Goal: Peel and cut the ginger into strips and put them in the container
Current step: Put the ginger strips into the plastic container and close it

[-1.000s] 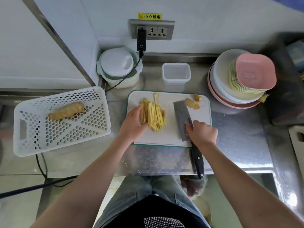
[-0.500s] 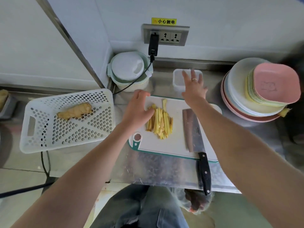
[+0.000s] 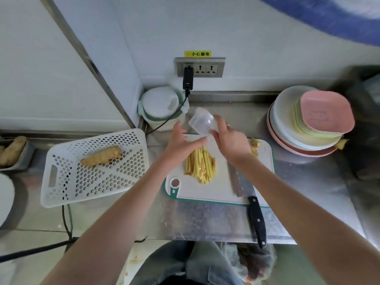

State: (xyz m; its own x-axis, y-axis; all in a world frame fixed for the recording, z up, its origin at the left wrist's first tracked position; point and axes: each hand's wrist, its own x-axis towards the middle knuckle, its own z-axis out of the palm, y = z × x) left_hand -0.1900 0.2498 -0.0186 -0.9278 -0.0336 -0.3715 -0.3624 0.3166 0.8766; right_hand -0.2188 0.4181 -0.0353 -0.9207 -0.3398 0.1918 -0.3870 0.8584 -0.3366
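The right hand (image 3: 230, 140) grips a small clear plastic container (image 3: 202, 123), tilted and lifted above the far edge of the cutting board (image 3: 216, 188). The left hand (image 3: 181, 145) hovers just beside it with fingers spread and relaxed, one fingertip reaching toward the container's lower edge; whether it touches is hard to tell. Below both hands, a pile of pale yellow ginger strips (image 3: 200, 166) lies on the board. A cleaver (image 3: 246, 194) rests on the board's right side, its black handle sticking out over the steel tabletop (image 3: 205, 221). Ginger scraps (image 3: 255, 144) sit at the board's far right corner. To the left, a whole ginger piece (image 3: 100, 156) lies in a white perforated basket (image 3: 67, 182). A stack of plates (image 3: 308, 128) stands at the right.
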